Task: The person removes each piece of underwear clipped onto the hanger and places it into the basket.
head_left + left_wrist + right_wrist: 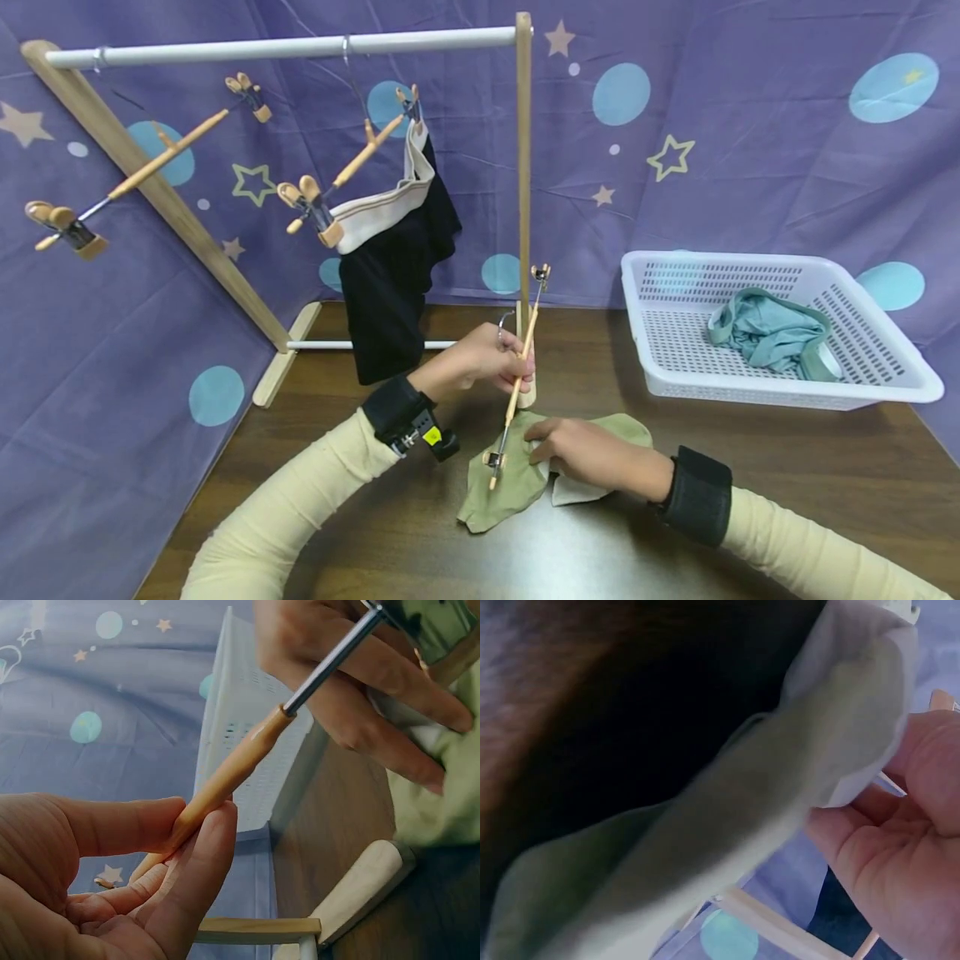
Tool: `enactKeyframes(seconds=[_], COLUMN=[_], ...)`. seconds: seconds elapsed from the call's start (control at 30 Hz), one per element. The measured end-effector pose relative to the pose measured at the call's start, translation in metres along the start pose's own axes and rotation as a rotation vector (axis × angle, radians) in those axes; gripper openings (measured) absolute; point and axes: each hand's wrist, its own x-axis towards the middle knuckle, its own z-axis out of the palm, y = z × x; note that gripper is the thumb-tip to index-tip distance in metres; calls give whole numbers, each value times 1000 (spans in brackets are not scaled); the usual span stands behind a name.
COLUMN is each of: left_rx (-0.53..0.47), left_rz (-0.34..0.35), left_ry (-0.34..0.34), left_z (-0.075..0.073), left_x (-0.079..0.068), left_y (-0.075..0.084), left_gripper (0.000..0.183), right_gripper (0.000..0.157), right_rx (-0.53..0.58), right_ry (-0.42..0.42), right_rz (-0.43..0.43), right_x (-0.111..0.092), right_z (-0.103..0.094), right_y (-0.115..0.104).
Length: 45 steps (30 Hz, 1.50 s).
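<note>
My left hand [480, 358] pinches the wooden bar of a clip hanger [514, 398] between thumb and fingers. In the left wrist view, the fingertips [214, 829] meet round the wood, and a metal rod runs out from its end. The hanger slants over a green garment [498, 487] with a whitish inner side, lying on the table. One of its clips [493, 461] overlaps the cloth in the head view. With thumb and fingers, my right hand [588, 454] grips the garment's edge; in the right wrist view a fold of cloth [742, 817] lifts beside that hand.
A wooden drying rack [523, 167] with a white top rail stands at left. From it hang a bare clip hanger [168, 154] and another holding a black garment [390, 292] with a white waistband. At right, a white basket [675, 367] contains a teal garment [780, 333].
</note>
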Motion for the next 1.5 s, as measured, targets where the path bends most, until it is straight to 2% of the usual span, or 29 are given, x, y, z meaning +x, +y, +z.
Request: enactKeyframes(seconds=[0.23,0.43,0.63,0.8,1.0,1.13,1.23,1.37,1.5], left_rx=[2,-5,-10,-39,-73,-72,-52,-96,-136], left_rz=[-37,-35,-40,-29,-15,17,36,36,28], left_ry=[22,6,-5,-7,-22,-27,-20,-26,-33], left_z=[0,-1,-2,-3,-4,-5,-5,-3,-1], left_x=[6,8,8,9,15,19,21,22,23], left_y=[-6,-9,-11,-13,-18,-20,-20,-23,-28], left_gripper=[14,10,9,16,10,9,16,15,16], right_gripper=[36,34,30,29,30,36,38,41,44], right_rx=[27,60,158,172,132,80,22,-54,-110], right_ry=[48,81,116,157,263,353,422,520,587], right_rz=[-12,11,59,106,130,136,138,113,154], right_x=[-8,-12,-17,-21,-28,-34,-39,-44,-51], right_z=[-1,-2,-18,-47,-93,-125,-149,-177,-200], right_y=[6,8,5,3,0,0,2,4,8])
